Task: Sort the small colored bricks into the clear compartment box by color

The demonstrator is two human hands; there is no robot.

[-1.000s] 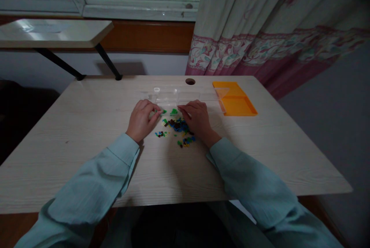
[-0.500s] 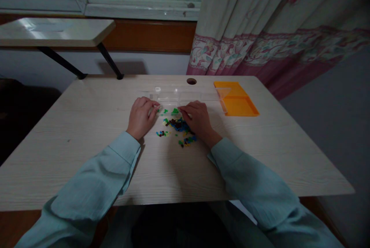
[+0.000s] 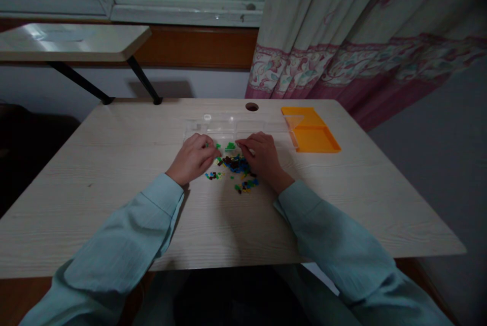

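Note:
My left hand (image 3: 194,158) is at the left side of a pile of small coloured bricks (image 3: 236,164), its fingers closed and pointing at the pile's edge; what they hold, if anything, is too small to name. On the pile's far right side, my right hand (image 3: 263,156) has thumb and forefinger pinched together beside a green piece (image 3: 230,146). Whether something sits in that pinch I cannot make out. Smaller groups of loose bricks (image 3: 214,176) lie nearer to me, blue, green, yellow and dark brown. Just beyond both hands stands a clear plastic tray with compartments (image 3: 249,126).
An orange tray (image 3: 317,138) lies at the right rear of the table (image 3: 342,204), partly overlapped by the clear tray's end. A round hole (image 3: 251,107) is near the back edge. A raised shelf (image 3: 76,42) on black legs stands at the back left, and a curtain (image 3: 304,37) hangs behind.
My left hand has moved right and slightly toward me, from the clear tray's front to the edge of the brick pile. My right hand has hardly moved.

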